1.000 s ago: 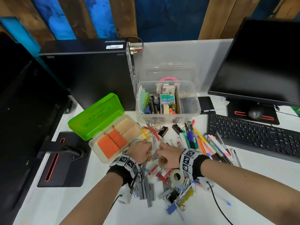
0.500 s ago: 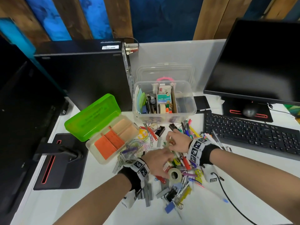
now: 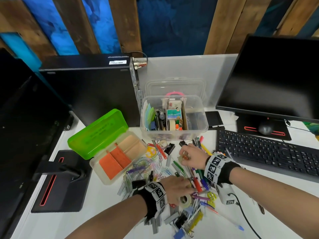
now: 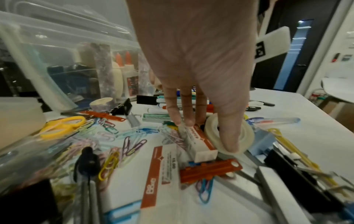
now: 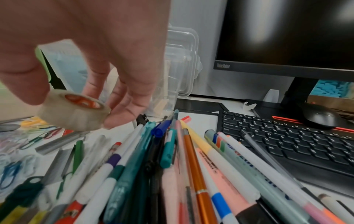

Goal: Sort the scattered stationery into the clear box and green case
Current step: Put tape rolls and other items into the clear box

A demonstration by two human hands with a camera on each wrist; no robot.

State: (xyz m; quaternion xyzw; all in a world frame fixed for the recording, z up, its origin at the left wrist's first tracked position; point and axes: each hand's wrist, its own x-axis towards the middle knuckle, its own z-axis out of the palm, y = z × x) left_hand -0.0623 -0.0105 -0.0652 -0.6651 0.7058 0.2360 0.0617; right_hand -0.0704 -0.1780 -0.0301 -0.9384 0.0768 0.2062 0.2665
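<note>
right hand (image 3: 191, 156): pinched a tape roll (image 5: 73, 109), clear box (image 3: 203, 121) just beyond it
left hand (image 3: 176, 188): fingers straight, pressing an eraser (image 4: 199, 141)

Both bare forearms wear black wristbands (image 3: 150, 199) ringed with white, black-patterned marker tags (image 3: 214, 165).

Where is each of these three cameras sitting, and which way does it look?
Head: worn on the head, looking forward and down at the desk, clear box and green case; both forearms and hands show.
Left wrist: looks along the left hand, whose fingers touch an eraser and a clear tape roll.
Right wrist: looks along the right hand, which pinches a tape roll with an orange core above the pens.
Shared: head and right wrist views both show that held roll and the keyboard.
</note>
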